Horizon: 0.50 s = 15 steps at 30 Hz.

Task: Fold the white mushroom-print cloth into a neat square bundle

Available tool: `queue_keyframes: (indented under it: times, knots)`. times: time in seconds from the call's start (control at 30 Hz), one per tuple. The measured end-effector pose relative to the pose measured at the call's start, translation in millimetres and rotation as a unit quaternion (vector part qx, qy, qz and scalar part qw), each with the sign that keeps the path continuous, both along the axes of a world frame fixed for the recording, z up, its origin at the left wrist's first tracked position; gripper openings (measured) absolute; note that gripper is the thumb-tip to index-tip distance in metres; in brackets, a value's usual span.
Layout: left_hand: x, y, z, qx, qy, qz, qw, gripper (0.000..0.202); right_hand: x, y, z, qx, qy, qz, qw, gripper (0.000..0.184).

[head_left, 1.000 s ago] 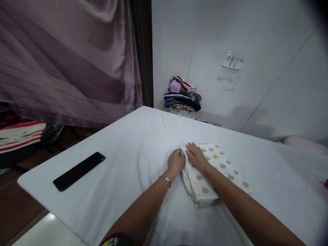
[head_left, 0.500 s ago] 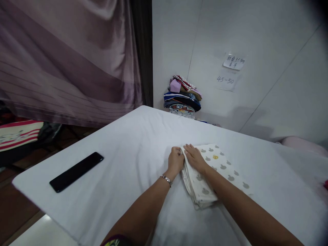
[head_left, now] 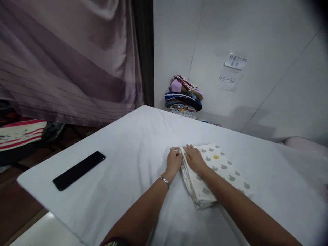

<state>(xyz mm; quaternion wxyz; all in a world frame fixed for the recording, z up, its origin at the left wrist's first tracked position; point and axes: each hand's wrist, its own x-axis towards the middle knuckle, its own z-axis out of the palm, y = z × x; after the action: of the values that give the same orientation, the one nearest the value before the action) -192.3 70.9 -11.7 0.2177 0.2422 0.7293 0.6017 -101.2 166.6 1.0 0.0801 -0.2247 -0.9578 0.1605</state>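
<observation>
A folded white cloth with grey duck shapes and one yellow one point(head_left: 217, 171) lies on the white-covered table point(head_left: 128, 160). My left hand point(head_left: 174, 160), with a bracelet at the wrist, is closed against the cloth's left folded edge and pinches it near the far corner. Flat on top of the cloth near that same corner rests my right hand point(head_left: 194, 159), fingers stretched out and pressing down.
A black phone point(head_left: 79, 170) lies near the table's left edge. A pile of folded coloured clothes point(head_left: 183, 97) stands at the far corner against the white wall, under paper notes point(head_left: 234, 61). A mauve curtain hangs on the left. A pink item point(head_left: 304, 145) lies far right.
Both hands stay at the cloth's left far corner. The left hand has closed in a little tighter on the folded edge. The view has shifted slightly.
</observation>
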Motion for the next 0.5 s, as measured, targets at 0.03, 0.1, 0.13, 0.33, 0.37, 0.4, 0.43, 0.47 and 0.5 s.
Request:
queue_keyframes:
  times: [0.03, 0.1, 0.13, 0.33, 0.37, 0.4, 0.43, 0.47, 0.5]
  knots:
    - [0.7, -0.8, 0.8, -0.001, 0.01, 0.001, 1.0, 0.026, 0.0, -0.1, -0.1, 0.002, 0.0, -0.002, 1.0, 0.047]
    - [1.8, -2.0, 2.2, -0.008, 0.026, 0.004, 1.0, 0.027, 0.0, -0.1, -0.6, 0.008, -0.001, -0.004, 1.0, 0.047]
    - [2.2, -2.4, 2.6, -0.011, 0.03, 0.005, 0.999, 0.028, 0.1, -0.1, -0.8, 0.011, -0.002, -0.003, 1.0, 0.047]
    - [3.1, -1.1, 2.0, -0.011, 0.038, -0.011, 0.999, 0.04, 1.0, -1.9, -0.6, 0.026, -0.001, 0.006, 1.0, 0.047]
    - [3.4, -1.0, 2.1, -0.016, 0.042, -0.012, 0.999, 0.041, 0.9, -2.0, -0.4, 0.025, -0.001, 0.005, 1.0, 0.047]
    - [4.0, -1.1, 2.4, -0.022, 0.046, -0.013, 0.999, 0.042, 0.7, -1.7, -0.3, 0.023, -0.001, 0.004, 1.0, 0.047]
    - [4.9, -1.5, 2.9, -0.026, 0.055, -0.013, 0.998, 0.043, 0.5, -0.9, -0.4, 0.02, 0.0, 0.002, 1.0, 0.047]
    - [6.1, -2.3, 3.6, -0.029, 0.075, -0.013, 0.997, 0.045, 0.4, 0.2, -0.7, 0.015, 0.002, -0.001, 1.0, 0.047]
    - [7.4, -3.1, 4.2, -0.032, 0.107, -0.014, 0.994, 0.046, 0.5, 1.7, -1.4, 0.009, 0.006, -0.006, 1.0, 0.047]
